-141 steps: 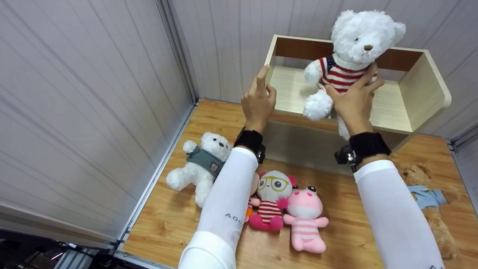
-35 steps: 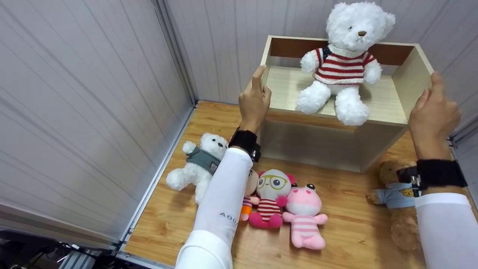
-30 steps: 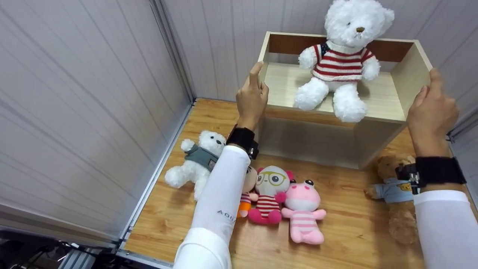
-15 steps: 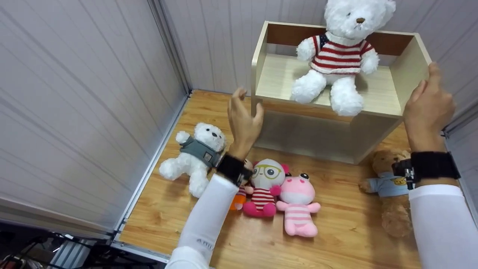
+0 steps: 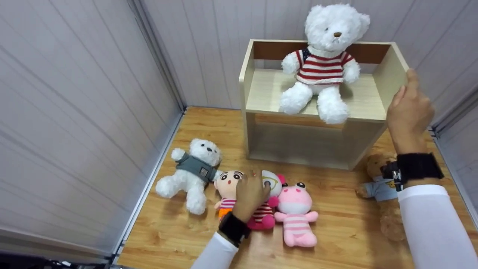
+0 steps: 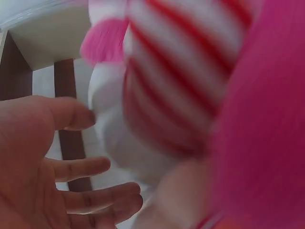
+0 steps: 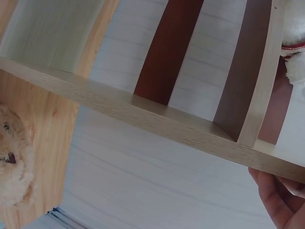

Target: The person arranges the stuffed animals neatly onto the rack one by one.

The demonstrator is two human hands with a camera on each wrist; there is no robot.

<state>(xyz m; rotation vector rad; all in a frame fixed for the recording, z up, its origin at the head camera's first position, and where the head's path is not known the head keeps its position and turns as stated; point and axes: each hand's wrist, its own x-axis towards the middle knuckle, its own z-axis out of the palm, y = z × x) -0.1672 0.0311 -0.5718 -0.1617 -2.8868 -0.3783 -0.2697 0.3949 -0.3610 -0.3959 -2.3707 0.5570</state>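
My left hand (image 5: 252,194) is over the panda plush (image 5: 272,183) with yellow glasses and a red-striped body. In the left wrist view the fingers (image 6: 90,198) are spread beside the plush's head, apart from the thumb. On the outer right panel of the small wooden shelf (image 5: 384,86), my right hand (image 5: 410,116) grips the front edge, index finger along it; in the right wrist view its fingers (image 7: 274,200) show curled at the panel. A white teddy bear (image 5: 321,69) in a striped sweater sits upright on the shelf's upper board.
On the wooden floor lie a white bear in a green shirt (image 5: 198,166), a boy doll (image 5: 227,186) and a pink frog plush (image 5: 297,216). A brown bear (image 5: 379,190) lies right of the shelf, partly behind my right wrist. Panel walls (image 5: 93,112) enclose the space.
My left hand has let go of the shelf's left panel and come down to the panda plush. Earlier, my right hand left the seated bear and moved to the right panel, where it stays.
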